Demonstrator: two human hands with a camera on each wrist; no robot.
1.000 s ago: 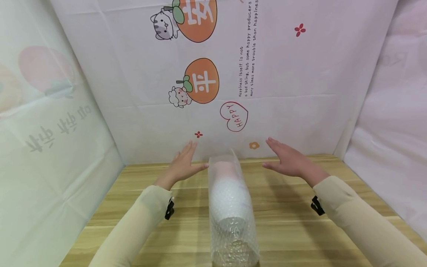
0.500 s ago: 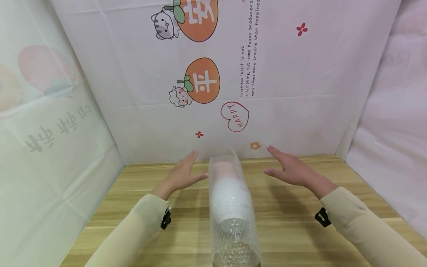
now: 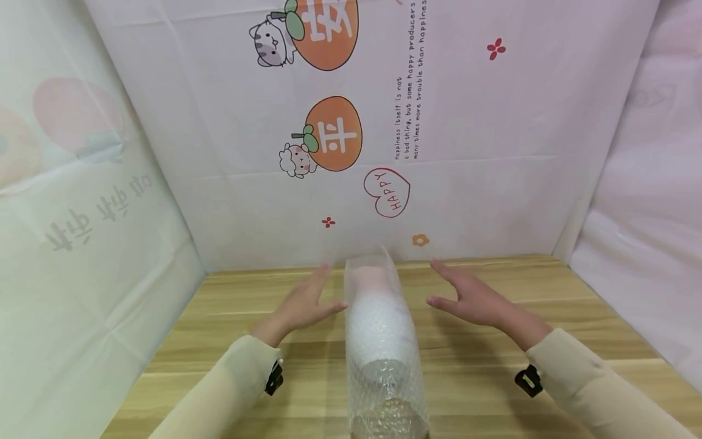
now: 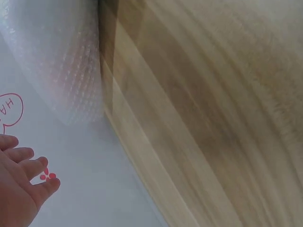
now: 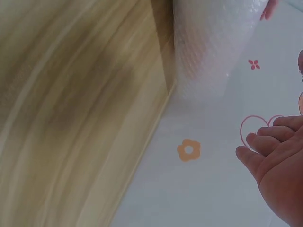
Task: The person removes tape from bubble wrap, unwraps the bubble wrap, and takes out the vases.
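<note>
A tall bundle in bubble wrap [image 3: 381, 329] stands in the middle of the wooden table, a pale pink and white item dimly visible inside. The wrap's loose upper end sticks up at the far side. On its left my left hand [image 3: 301, 306] hovers with fingers spread, thumb tip right at the wrap's edge in the head view. My right hand [image 3: 477, 299] is held on the other side, fingers straight, a gap between its thumb and the bundle. Both wrist views show the bubble wrap [image 4: 61, 61] beside relaxed, bare fingers [image 5: 251, 158]; neither hand holds anything.
The wooden table [image 3: 241, 341] runs back to a white printed cloth [image 3: 466, 122] hung as a wall. More white cloth [image 3: 71, 256] closes off the left and right sides. A black clip-like device [image 3: 529, 381] sits at each sleeve cuff.
Both hands have come down and nearer along the bundle's sides, and over the last half second the right hand has moved slightly inward. The bundle stays in place.
</note>
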